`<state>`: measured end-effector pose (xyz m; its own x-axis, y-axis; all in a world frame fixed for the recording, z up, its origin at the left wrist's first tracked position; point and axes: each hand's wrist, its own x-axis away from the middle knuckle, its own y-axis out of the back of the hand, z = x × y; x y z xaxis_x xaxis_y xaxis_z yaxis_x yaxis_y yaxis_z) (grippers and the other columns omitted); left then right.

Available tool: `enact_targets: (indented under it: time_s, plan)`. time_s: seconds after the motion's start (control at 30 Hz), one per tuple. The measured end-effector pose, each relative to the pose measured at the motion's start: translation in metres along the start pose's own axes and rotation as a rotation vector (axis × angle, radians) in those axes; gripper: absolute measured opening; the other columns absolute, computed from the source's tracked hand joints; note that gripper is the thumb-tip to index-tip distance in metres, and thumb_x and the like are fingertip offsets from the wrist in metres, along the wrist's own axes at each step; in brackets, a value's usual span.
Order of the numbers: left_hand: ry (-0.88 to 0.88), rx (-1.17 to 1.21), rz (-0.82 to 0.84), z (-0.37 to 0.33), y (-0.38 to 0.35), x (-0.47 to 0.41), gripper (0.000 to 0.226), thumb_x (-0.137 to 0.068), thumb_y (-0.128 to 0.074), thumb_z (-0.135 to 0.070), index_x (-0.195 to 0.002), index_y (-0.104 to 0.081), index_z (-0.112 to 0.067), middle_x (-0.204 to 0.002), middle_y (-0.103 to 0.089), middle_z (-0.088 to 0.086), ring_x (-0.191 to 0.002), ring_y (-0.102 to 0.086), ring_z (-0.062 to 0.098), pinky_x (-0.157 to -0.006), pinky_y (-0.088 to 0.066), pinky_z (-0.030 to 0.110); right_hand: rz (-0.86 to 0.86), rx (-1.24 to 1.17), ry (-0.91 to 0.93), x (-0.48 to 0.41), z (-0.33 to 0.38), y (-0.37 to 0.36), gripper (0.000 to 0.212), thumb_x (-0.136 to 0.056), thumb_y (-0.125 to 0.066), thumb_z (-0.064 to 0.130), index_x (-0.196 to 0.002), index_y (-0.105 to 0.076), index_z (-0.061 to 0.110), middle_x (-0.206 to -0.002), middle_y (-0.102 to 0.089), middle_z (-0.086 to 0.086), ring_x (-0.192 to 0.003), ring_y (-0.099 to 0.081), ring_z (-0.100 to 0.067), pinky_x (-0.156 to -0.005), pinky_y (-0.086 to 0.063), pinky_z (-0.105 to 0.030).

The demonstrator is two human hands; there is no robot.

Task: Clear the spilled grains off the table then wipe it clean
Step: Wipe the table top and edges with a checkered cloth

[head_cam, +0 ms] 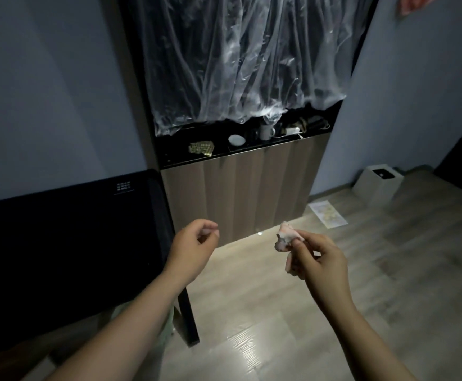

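Observation:
My right hand (316, 257) pinches a crumpled whitish-pink tissue (286, 237) between thumb and fingertips, held in the air over the wooden floor. My left hand (194, 240) hovers to its left with fingers curled toward the thumb; something small and pale may sit at the fingertips, but I cannot tell. The black table (59, 243) lies at the left, its right edge just beside my left hand. No grains are visible on its dark top.
A wooden cabinet (238, 193) stands straight ahead, with a bowl (236, 139), a mug (266, 131) and blister packs (201, 148) on its dark shelf under hanging plastic sheeting. A white bin (378, 187) and a paper sheet (328, 213) are on the floor at the right.

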<state>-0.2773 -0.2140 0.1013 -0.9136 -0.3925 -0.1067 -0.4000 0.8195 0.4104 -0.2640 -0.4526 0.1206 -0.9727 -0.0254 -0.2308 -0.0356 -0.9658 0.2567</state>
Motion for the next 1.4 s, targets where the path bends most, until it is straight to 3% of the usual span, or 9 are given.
enact_targets:
  time_s: [0.2, 0.33, 0.57, 0.8, 0.87, 1.0, 1.2, 1.3, 1.4]
  plan:
    - [-0.005, 0.000, -0.082, -0.009, -0.020, -0.060, 0.012, -0.088, -0.065, -0.018, -0.099, -0.068, -0.018, -0.092, -0.067, -0.006, -0.088, -0.062, 0.009, -0.077, -0.050, 0.025, 0.094, 0.000, 0.026, -0.056, -0.007, -0.014, 0.026, -0.091, -0.059, 0.004, -0.090, -0.075, 0.024, -0.093, -0.062, -0.004, -0.054, -0.061, -0.023, -0.048, -0.046, -0.023]
    - [0.008, 0.004, -0.102, 0.004, -0.037, -0.113, 0.010, -0.088, -0.065, -0.015, -0.096, -0.068, -0.016, -0.090, -0.067, -0.002, -0.084, -0.061, 0.006, -0.066, -0.044, 0.006, 0.165, 0.039, 0.020, -0.110, -0.024, -0.037, 0.029, -0.091, -0.059, 0.007, -0.091, -0.075, 0.031, -0.092, -0.060, -0.002, -0.057, -0.063, -0.024, -0.051, -0.049, -0.027]
    - [0.129, -0.043, -0.096, 0.059, -0.043, -0.217, 0.011, -0.087, -0.064, -0.015, -0.097, -0.068, -0.017, -0.084, -0.064, -0.004, -0.065, -0.056, -0.003, -0.059, -0.041, 0.005, 0.267, 0.132, 0.011, -0.235, -0.051, -0.085, 0.028, -0.092, -0.056, 0.004, -0.086, -0.074, 0.023, -0.083, -0.059, -0.008, -0.045, -0.058, -0.018, -0.050, -0.044, -0.019]
    - [0.292, -0.079, -0.108, 0.104, -0.023, -0.287, 0.010, -0.087, -0.063, -0.011, -0.092, -0.066, -0.019, -0.073, -0.059, -0.009, -0.059, -0.055, -0.006, -0.059, -0.041, 0.005, 0.437, 0.205, 0.011, -0.337, -0.072, -0.159, 0.029, -0.092, -0.058, 0.010, -0.080, -0.074, 0.031, -0.074, -0.064, 0.007, -0.076, -0.063, -0.019, -0.053, -0.048, -0.020]
    - [0.325, -0.091, -0.115, 0.111, -0.018, -0.300, 0.011, -0.087, -0.063, -0.011, -0.093, -0.065, -0.021, -0.079, -0.063, -0.008, -0.068, -0.060, -0.001, -0.066, -0.045, 0.012, 0.511, 0.212, 0.015, -0.358, -0.076, -0.184, 0.030, -0.092, -0.057, 0.010, -0.078, -0.074, 0.030, -0.064, -0.062, 0.001, -0.069, -0.062, -0.012, -0.053, -0.046, -0.016]
    - [0.390, -0.115, -0.174, 0.123, -0.010, -0.322, 0.014, -0.086, -0.062, -0.007, -0.095, -0.065, -0.018, -0.086, -0.066, -0.003, -0.078, -0.064, 0.009, -0.073, -0.052, 0.021, 0.651, 0.224, 0.060, -0.401, -0.087, -0.239, 0.032, -0.091, -0.059, 0.012, -0.076, -0.072, 0.037, -0.077, -0.061, -0.001, -0.064, -0.063, -0.011, -0.058, -0.047, -0.015]
    - [0.487, -0.105, -0.359, 0.136, -0.005, -0.350, 0.011, -0.089, -0.060, -0.009, -0.096, -0.063, -0.016, -0.074, -0.059, -0.010, -0.063, -0.057, -0.008, -0.061, -0.041, 0.005, 0.898, 0.258, 0.127, -0.461, -0.114, -0.321, 0.028, -0.093, -0.057, 0.022, -0.071, -0.070, 0.033, -0.056, -0.064, 0.008, -0.086, -0.058, -0.011, -0.074, -0.051, -0.032]
    - [0.567, -0.117, -0.457, 0.140, -0.011, -0.361, 0.009, -0.088, -0.060, -0.011, -0.093, -0.064, -0.019, -0.068, -0.055, -0.012, -0.060, -0.054, -0.007, -0.060, -0.037, 0.007, 0.957, 0.276, 0.218, -0.493, -0.125, -0.360, 0.033, -0.093, -0.054, 0.018, -0.067, -0.066, 0.033, -0.056, -0.063, 0.010, -0.087, -0.054, -0.005, -0.074, -0.043, -0.017]
    - [0.659, -0.174, -0.481, 0.144, -0.019, -0.371, 0.009, -0.089, -0.060, -0.018, -0.095, -0.064, -0.023, -0.083, -0.062, -0.011, -0.075, -0.058, -0.001, -0.069, -0.043, 0.012, 0.983, 0.295, 0.316, -0.520, -0.136, -0.397, 0.032, -0.093, -0.053, 0.015, -0.068, -0.067, 0.030, -0.057, -0.063, 0.007, -0.083, -0.053, -0.005, -0.068, -0.033, -0.008]
